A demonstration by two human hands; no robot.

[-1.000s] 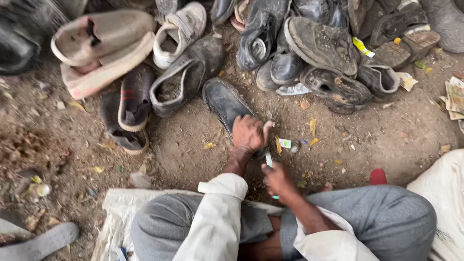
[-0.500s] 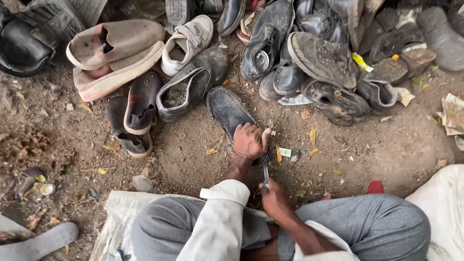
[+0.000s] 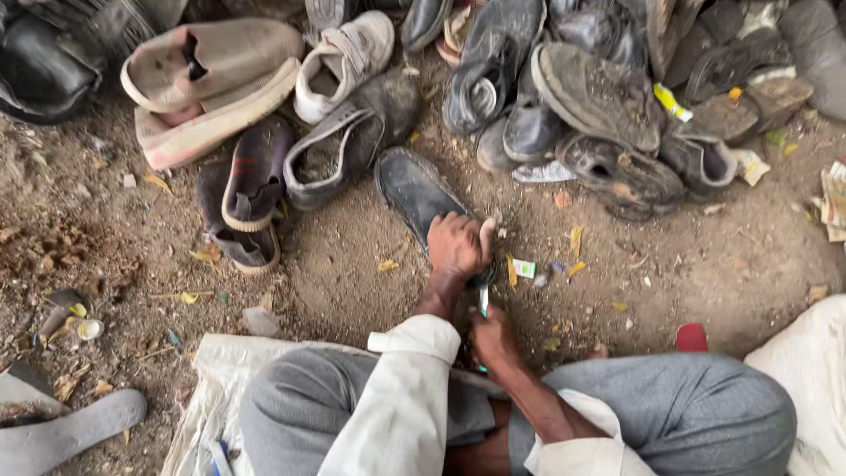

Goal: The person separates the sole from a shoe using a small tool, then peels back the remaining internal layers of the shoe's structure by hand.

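Observation:
I sit cross-legged on the dirt. My left hand [image 3: 458,247] presses down on the near end of a worn black shoe [image 3: 412,191] that lies sole-up on the ground. My right hand [image 3: 493,335] is just behind it, closed around a small blade [image 3: 483,301] with a light handle, its tip pointing at the shoe's heel under my left hand. Both sleeves are white and rolled; my trousers are grey.
A heap of worn shoes [image 3: 564,97] fills the far side, with beige slip-ons [image 3: 207,79] at the left. A white sack [image 3: 220,388] lies under my legs. A grey sole [image 3: 66,432] is at the near left, paper scraps [image 3: 524,267] beside the shoe.
The view has shifted slightly. My left hand has slid a little farther onto the black shoe, and my right hand with the blade has followed toward it.

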